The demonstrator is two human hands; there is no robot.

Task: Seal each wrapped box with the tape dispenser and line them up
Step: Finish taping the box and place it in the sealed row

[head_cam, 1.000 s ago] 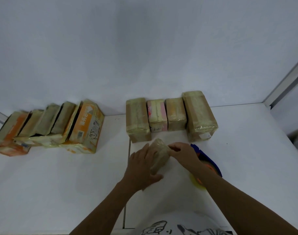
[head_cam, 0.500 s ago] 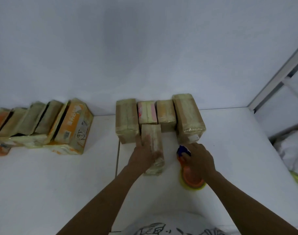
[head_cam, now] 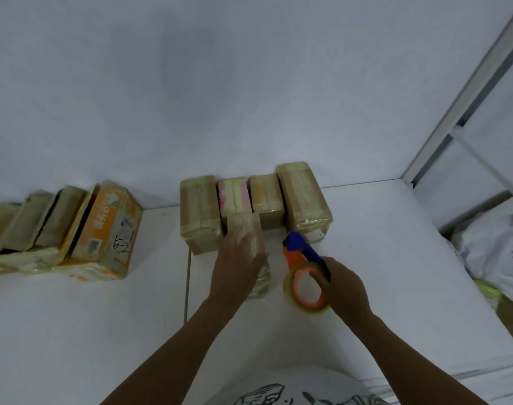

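Presses the left hand (head_cam: 237,267) flat on top of the wrapped box (head_cam: 250,226), fingers straight and pointing toward the wall, none curled round it. Curls the right hand (head_cam: 344,287) round the blue handle of the tape dispenser (head_cam: 303,249), fingers wrapped by the orange-cored tape roll (head_cam: 306,290). Holds the dispenser just right of the box and apart from it, nose toward the wall, roll low over the white table (head_cam: 380,273); cannot tell whether touching it. Has the box lying lengthwise, far end up against the row of four sealed boxes (head_cam: 201,211) at the wall, in front of the pink one (head_cam: 234,194). Leaves, well apart to the left, a leaning group of boxes (head_cam: 59,220), ending in an orange box (head_cam: 106,226) with handwriting on it. Shows a metal frame (head_cam: 468,97) and a white bag (head_cam: 500,252) at the far right.
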